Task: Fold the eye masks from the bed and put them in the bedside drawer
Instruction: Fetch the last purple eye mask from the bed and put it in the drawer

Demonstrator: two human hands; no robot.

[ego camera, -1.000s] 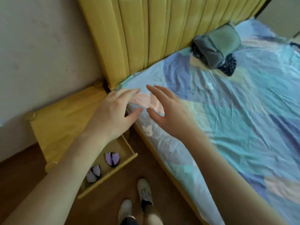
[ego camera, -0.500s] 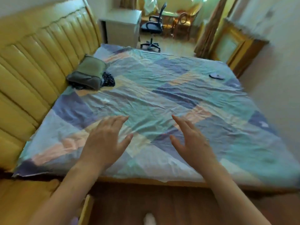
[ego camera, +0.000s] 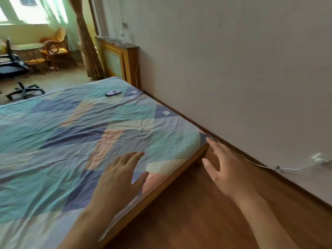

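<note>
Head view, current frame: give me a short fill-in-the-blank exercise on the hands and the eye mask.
1. The eye mask lies on the ____ near its far corner.
2. Both hands are open and hold ____.
3. The left hand is over the bedsheet, the right hand over the wooden ____.
4. A white ____ runs along the base of the wall.

Missing words: bed; nothing; floor; cable

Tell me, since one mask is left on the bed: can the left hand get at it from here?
Probably not yet: the mask lies far up the bed; the open left hand hovers near its corner.
</note>
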